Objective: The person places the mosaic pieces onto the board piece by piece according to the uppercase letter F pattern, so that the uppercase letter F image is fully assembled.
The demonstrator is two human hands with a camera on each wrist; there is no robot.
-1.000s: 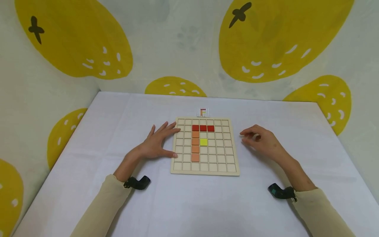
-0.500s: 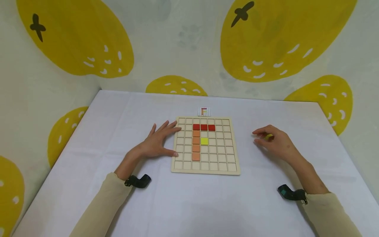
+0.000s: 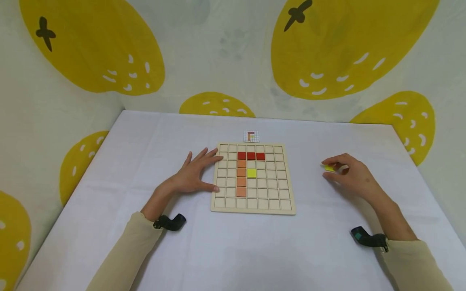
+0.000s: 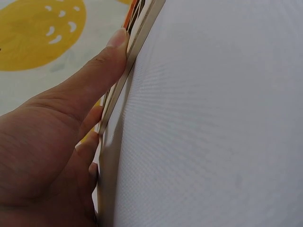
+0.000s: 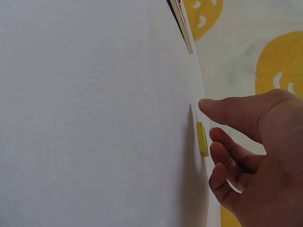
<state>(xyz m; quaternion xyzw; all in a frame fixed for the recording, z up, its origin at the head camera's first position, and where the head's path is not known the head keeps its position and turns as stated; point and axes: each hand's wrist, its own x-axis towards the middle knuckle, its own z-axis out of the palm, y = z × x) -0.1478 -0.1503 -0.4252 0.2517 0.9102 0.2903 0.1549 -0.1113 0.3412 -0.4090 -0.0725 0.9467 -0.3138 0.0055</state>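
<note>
A square wooden grid board lies on the table. Three red tiles form a row near its top, several orange tiles run down from the leftmost red one, and one yellow tile sits right of the orange column. With fingers spread, my left hand rests along the board's left edge, thumb on the rim. Right of the board, a loose yellow tile lies on the white cloth. My right hand hovers around it, thumb and fingers apart; the right wrist view shows the tile ungripped.
A small card with a coloured grid pattern lies just behind the board. White cloth covers the table. A wall with large yellow fruit prints stands behind and at the left.
My right hand has moved right, away from the board, bringing the loose yellow tile into sight between thumb and fingers. The left hand and the tiles on the board have stayed put.
</note>
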